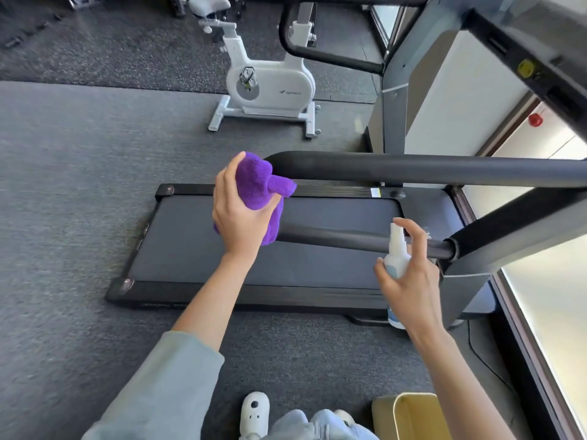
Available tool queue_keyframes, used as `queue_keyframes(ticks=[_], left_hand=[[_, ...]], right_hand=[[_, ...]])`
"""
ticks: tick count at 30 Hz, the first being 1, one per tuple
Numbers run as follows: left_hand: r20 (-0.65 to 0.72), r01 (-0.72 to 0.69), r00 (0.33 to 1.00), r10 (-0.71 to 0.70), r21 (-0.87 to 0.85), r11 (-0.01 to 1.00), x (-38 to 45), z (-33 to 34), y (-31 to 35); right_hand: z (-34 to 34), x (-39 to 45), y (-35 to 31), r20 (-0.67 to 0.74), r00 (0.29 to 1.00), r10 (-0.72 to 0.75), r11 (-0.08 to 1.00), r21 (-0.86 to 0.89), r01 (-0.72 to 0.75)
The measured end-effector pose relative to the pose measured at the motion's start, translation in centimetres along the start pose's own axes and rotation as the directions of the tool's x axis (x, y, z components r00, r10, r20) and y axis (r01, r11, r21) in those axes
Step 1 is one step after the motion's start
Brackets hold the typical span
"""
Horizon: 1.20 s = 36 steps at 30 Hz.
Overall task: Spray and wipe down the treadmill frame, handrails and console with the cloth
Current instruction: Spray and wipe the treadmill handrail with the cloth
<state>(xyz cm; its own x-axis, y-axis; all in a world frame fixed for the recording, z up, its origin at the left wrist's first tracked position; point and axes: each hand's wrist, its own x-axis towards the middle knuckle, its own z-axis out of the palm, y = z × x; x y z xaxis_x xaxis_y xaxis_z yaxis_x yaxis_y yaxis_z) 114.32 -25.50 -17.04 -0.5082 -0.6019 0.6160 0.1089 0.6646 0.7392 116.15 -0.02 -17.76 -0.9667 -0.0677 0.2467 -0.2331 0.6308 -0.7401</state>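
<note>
Head view: my left hand (241,214) holds the purple cloth (259,188) bunched up at the near handrail's (349,239) 9 o'clock end. My right hand (409,277) grips the white spray bottle (396,252) beside that rail, above the treadmill (254,255) belt.

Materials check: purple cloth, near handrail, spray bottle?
Purple cloth: likely microfibre, fuzzy nap. Near handrail: looks like matte black foam or rubber sleeve, dull sheen. Spray bottle: white plastic, smooth, slightly glossy.
</note>
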Motion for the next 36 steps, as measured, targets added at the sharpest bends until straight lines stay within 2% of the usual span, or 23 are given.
queue_keyframes(ticks=[3, 5, 7, 9, 13, 17, 19, 21, 24, 29, 33, 36], left_hand=[[-0.049, 0.061, 0.997, -0.063, -0.041, 0.997, -0.5, 0.7, -1.4], [-0.045, 0.211, 0.975, -0.215, -0.082, 0.974, -2.0, 1.0, -2.5], [0.006, 0.427, 0.902, -0.431, -0.146, 0.892, -3.9, 1.2, -3.0], [0.031, 0.519, 0.851, -0.523, -0.197, 0.832, -4.9, 1.3, -3.5], [0.021, 0.42, 0.906, -0.422, -0.167, 0.892, -4.0, 0.8, -3.8], [-0.002, 0.081, 0.997, -0.081, -0.075, 0.994, -0.8, -0.3, -2.2], [-0.015, -0.109, 0.994, 0.108, -0.035, 0.993, 0.9, 0.1, -0.9], [-0.06, -0.203, 0.977, 0.203, 0.01, 0.979, 1.7, 0.8, -0.1], [-0.147, -0.128, 0.981, 0.127, 0.004, 0.992, 1.3, 1.6, 0.4], [-0.21, 0.009, 0.977, -0.019, -0.049, 0.999, 0.3, 2.0, 0.2], [-0.202, 0.054, 0.977, -0.068, -0.073, 0.996, -0.1, 2.2, -0.7], [-0.163, 0.219, 0.958, -0.235, -0.111, 0.969, -1.6, 2.1, -2.1]], right_hand=[[0.0, 0.2, 0.1, -0.017, 1.0, -0.005, 1.0, -0.003, 0.005], [-0.4, 0.2, 0.2, -0.033, 0.999, -0.009, 1.0, 0.012, 0.01], [-0.9, 0.2, 0.5, -0.047, 0.999, 0.002, 1.0, 0.022, -0.001], [-1.2, 0.1, 0.7, -0.059, 0.998, 0.013, 1.0, 0.026, -0.011], [-1.7, 0.3, 1.2, -0.066, 0.998, 0.023, 1.0, 0.015, -0.022], [-1.1, 0.8, 1.1, -0.067, 0.998, 0.015, 1.0, 0.02, -0.014], [-0.5, 1.2, 0.9, -0.057, 0.998, -0.011, 1.0, 0.028, 0.013], [0.1, 1.6, 0.7, -0.046, 0.998, -0.029, 0.999, 0.029, 0.031], [0.7, 2.0, 0.3, -0.038, 0.999, -0.028, 0.999, 0.039, 0.029], [0.8, 1.9, 0.5, -0.04, 0.999, -0.014, 0.998, 0.06, 0.016], [0.0, 1.3, 1.1, -0.044, 0.999, -0.019, 0.998, 0.067, 0.021], [-0.5, 0.6, 1.6, -0.039, 0.999, -0.002, 0.998, 0.065, 0.004]])
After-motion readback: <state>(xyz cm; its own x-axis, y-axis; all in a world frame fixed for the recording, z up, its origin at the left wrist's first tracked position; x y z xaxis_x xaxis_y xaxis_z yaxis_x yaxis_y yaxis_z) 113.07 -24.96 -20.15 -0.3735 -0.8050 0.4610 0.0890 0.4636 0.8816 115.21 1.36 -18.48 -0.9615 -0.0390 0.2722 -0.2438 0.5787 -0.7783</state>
